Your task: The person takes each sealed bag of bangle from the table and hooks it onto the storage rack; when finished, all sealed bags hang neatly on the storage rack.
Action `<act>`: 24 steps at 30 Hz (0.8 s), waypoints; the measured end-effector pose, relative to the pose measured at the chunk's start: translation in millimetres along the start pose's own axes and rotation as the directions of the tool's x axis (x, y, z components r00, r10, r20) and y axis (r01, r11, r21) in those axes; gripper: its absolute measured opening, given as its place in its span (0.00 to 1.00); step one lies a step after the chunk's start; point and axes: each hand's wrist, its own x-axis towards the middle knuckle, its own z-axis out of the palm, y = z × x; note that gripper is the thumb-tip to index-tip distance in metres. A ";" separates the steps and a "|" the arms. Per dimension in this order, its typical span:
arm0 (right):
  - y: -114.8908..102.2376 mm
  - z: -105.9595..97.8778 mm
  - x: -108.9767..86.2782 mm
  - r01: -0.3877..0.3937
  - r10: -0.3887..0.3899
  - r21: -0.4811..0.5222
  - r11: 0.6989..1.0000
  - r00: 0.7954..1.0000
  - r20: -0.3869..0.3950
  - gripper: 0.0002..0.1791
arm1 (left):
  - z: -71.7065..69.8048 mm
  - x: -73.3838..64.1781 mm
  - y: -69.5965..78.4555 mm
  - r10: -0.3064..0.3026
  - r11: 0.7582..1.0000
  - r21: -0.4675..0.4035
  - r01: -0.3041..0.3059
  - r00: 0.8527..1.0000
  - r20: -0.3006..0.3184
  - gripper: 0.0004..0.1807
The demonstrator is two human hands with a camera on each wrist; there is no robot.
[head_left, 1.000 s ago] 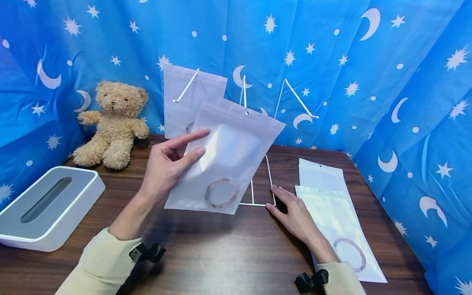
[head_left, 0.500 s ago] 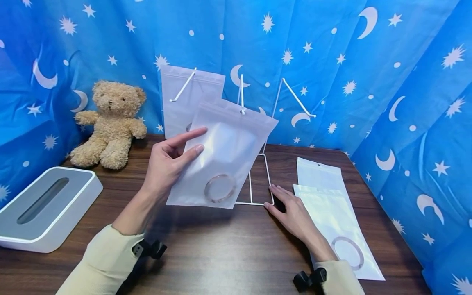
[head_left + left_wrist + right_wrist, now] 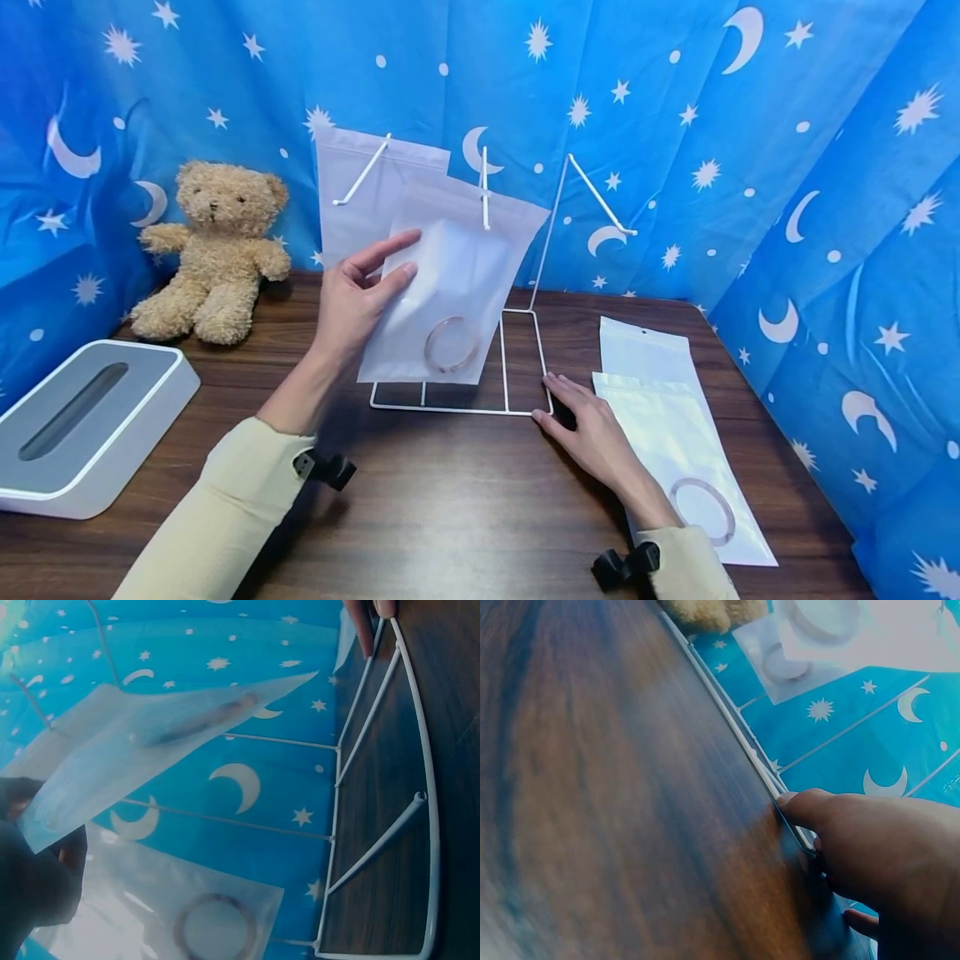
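My left hand pinches a translucent white zip bag by its left edge, thumb in front. A ring-shaped bracelet shows near the bag's bottom. The middle hook of a white wire rack passes through the bag's top, its tip sticking out in front. Behind and left, a second bag hangs on the left hook. My right hand rests on the table at the rack's front right corner, thumb touching the front bar, fingers lying along the side bar.
Two more bags lie overlapped on the right, the upper one with a bracelet in it. No bag hangs on the right hook. A teddy bear sits at back left, behind a grey-topped white box. A patterned curtain encloses the table.
My left hand has pushed the bag up and back, so its top has slid from the middle hook's tip farther along the hook. My right hand has stayed at the rack's corner.
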 end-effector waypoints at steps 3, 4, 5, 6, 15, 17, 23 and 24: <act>-0.7 -0.4 -0.8 0.006 -0.006 0.004 1.000 1.000 -0.002 0.33 | 7.2 9.7 -8.5 0.010 1.000 0.014 -0.010 0.999 -0.036 0.18; -0.9 -0.4 -1.1 0.006 -0.006 0.003 1.000 1.000 -0.002 0.33 | 9.9 12.6 -10.8 0.012 1.000 0.006 -0.012 0.999 -0.050 0.18; -1.1 -0.5 -1.3 0.005 -0.005 0.004 1.000 1.000 -0.002 0.33 | 12.7 15.4 -12.8 0.008 1.000 -0.007 -0.009 0.998 -0.064 0.18; -1.2 -0.4 -1.5 0.003 -0.003 0.004 1.000 1.000 -0.002 0.33 | 15.2 18.4 -14.8 0.007 1.000 -0.019 -0.008 0.997 -0.076 0.18; -2.0 0.1 -0.4 -0.004 0.004 0.003 1.000 1.000 0.003 0.34 | 27.4 38.1 -29.0 -0.020 0.996 -0.085 0.008 0.990 -0.140 0.18; -1.8 0.0 0.1 -0.002 0.002 0.004 1.000 1.000 0.002 0.34 | 27.9 40.5 -30.8 -0.032 0.996 -0.086 0.021 0.992 -0.125 0.19; -0.9 -1.6 0.1 -0.003 0.003 0.014 1.000 1.000 -0.002 0.34 | 28.6 43.0 -35.5 -0.075 0.996 -0.049 0.075 0.997 -0.007 0.27; -0.3 -1.7 -0.1 -0.005 0.005 0.013 1.000 1.000 -0.002 0.33 | 29.2 43.5 -36.0 -0.072 0.997 -0.035 0.072 0.997 0.013 0.27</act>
